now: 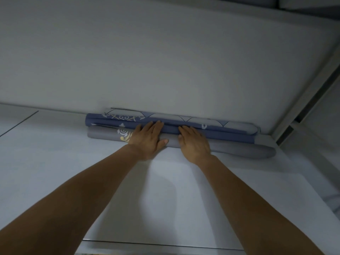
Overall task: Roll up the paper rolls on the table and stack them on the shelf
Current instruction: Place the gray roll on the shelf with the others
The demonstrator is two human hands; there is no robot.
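Note:
Several paper rolls lie side by side on a white shelf surface (165,190), pushed against its back wall. Nearest me is a grey roll (239,150) with a white and gold ornament. Behind it lies a blue roll (224,134), and a blue and grey patterned roll (128,117) sits against the wall. My left hand (149,138) lies flat with straight fingers across the grey and blue rolls. My right hand (194,142) rests flat beside it on the same rolls. Neither hand curls round anything.
A plain white back wall (165,61) rises behind the rolls. A white upright frame (301,100) with a dark slot bounds the shelf on the right. The shelf's front edge (165,244) runs below my forearms.

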